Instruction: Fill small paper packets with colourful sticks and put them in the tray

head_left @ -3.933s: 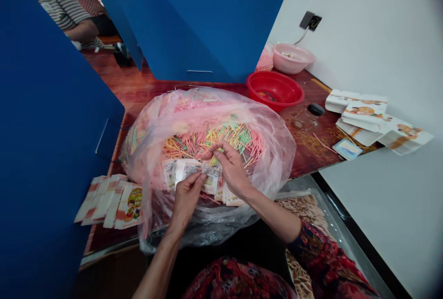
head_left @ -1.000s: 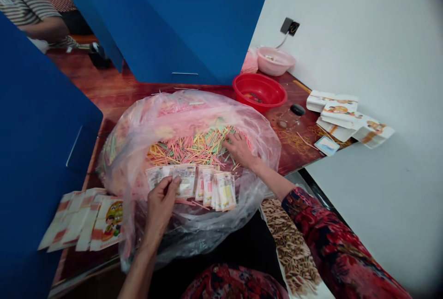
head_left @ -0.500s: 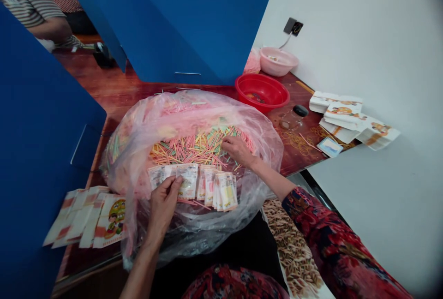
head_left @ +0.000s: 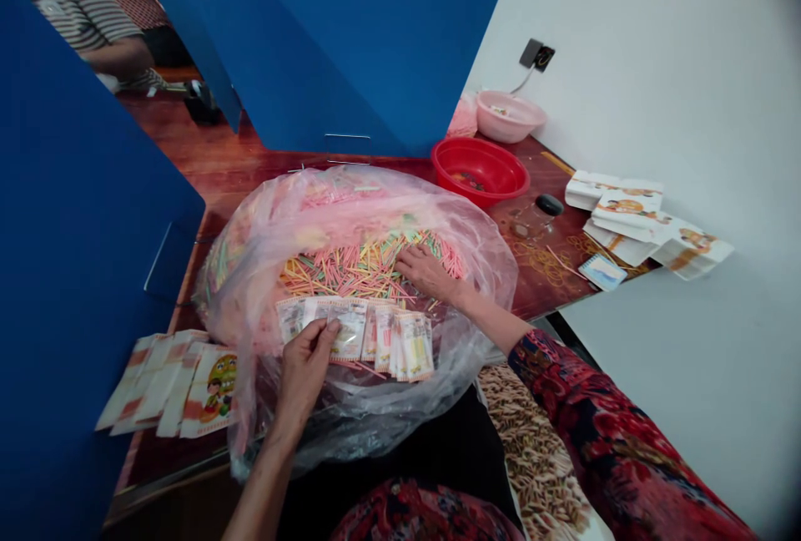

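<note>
My left hand (head_left: 311, 361) pinches the edge of a small clear-fronted packet (head_left: 349, 332) between thumb and fingers. That packet overlaps others in a row; several at the right end (head_left: 414, 347) show pink and yellow contents. Behind the row is a heap of thin pastel sticks (head_left: 354, 264), pink, yellow and green, inside a large translucent plastic bag (head_left: 281, 207) with its mouth spread towards me. My right hand (head_left: 427, 272) rests on the heap's right side, fingers stretched out among the sticks; their tips are partly hidden.
Printed paper bags (head_left: 209, 395) lie at the left, with more white printed stacks (head_left: 632, 207) at the right. A red basin (head_left: 481, 169), a pink basin (head_left: 510, 115), a black-lidded jar (head_left: 541, 211) and rubber bands (head_left: 544, 261) stand or lie on the table. Blue partitions (head_left: 325, 40) border it; another person (head_left: 106, 15) sits beyond.
My right hand has gone from a pinched shape to fingers stretched over the sticks, slightly left on the heap. My left hand keeps its hold on the packet. The whole view has shifted slightly.
</note>
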Demonstrator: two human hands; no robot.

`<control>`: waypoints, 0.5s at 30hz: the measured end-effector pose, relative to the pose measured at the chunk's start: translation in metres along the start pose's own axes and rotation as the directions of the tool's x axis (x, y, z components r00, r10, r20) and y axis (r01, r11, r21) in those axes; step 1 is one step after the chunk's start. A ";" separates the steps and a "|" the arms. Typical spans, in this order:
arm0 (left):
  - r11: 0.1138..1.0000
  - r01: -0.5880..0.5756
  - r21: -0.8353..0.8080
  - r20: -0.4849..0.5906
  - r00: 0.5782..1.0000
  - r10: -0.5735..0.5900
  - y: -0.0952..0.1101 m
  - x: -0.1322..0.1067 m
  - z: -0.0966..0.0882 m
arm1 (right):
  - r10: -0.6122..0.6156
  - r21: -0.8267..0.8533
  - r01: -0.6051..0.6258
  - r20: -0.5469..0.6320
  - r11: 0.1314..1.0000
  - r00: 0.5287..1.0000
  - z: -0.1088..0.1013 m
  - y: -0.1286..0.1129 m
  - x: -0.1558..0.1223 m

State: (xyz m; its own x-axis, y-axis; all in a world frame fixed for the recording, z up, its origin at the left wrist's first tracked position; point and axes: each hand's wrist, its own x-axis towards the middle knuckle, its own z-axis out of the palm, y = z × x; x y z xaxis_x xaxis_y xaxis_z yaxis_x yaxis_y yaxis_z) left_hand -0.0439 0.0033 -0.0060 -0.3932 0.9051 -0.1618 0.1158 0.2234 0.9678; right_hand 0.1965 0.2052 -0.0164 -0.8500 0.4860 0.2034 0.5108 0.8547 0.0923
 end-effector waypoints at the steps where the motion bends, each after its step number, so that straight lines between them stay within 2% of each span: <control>1: 1.000 -0.001 -0.005 -0.001 1.000 0.001 0.001 -0.001 -0.001 | 0.005 -0.001 -0.005 -0.010 1.000 1.000 0.002 0.000 0.000; 4: 1.000 0.001 -0.011 -0.015 1.000 -0.001 0.002 -0.002 -0.003 | 0.047 0.002 -0.047 -0.035 0.999 0.998 0.008 0.000 -0.001; 6: 1.000 0.006 -0.023 -0.023 1.000 -0.007 0.001 -0.002 -0.004 | 0.121 0.040 -0.118 -0.068 0.992 0.990 0.011 -0.001 0.000; 8: 0.999 0.019 -0.044 -0.021 1.000 -0.020 0.001 -0.001 -0.003 | 0.243 0.120 -0.228 -0.131 0.966 0.961 0.011 -0.004 0.002; 10: 0.997 0.032 -0.066 -0.021 0.999 -0.033 0.001 -0.001 -0.003 | 0.379 0.243 -0.329 -0.198 0.912 0.904 0.008 -0.008 0.005; 13: 0.995 0.035 -0.094 -0.024 0.999 -0.037 0.004 -0.001 -0.002 | 0.574 0.517 -0.410 -0.206 0.752 0.792 -0.003 -0.016 0.009; 15: 0.990 0.036 -0.133 -0.029 0.999 -0.040 0.005 -0.002 -0.001 | 0.668 0.712 -0.410 -0.111 0.570 0.736 -0.011 -0.020 0.011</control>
State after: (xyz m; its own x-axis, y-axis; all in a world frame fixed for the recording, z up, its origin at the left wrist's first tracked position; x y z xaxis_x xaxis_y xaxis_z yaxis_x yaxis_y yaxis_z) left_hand -0.0432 0.0028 -0.0003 -0.4238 0.8845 -0.1950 -0.0206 0.2058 0.9784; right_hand 0.1783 0.1912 -0.0050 -0.2703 0.9084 0.3191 0.5473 0.4176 -0.7253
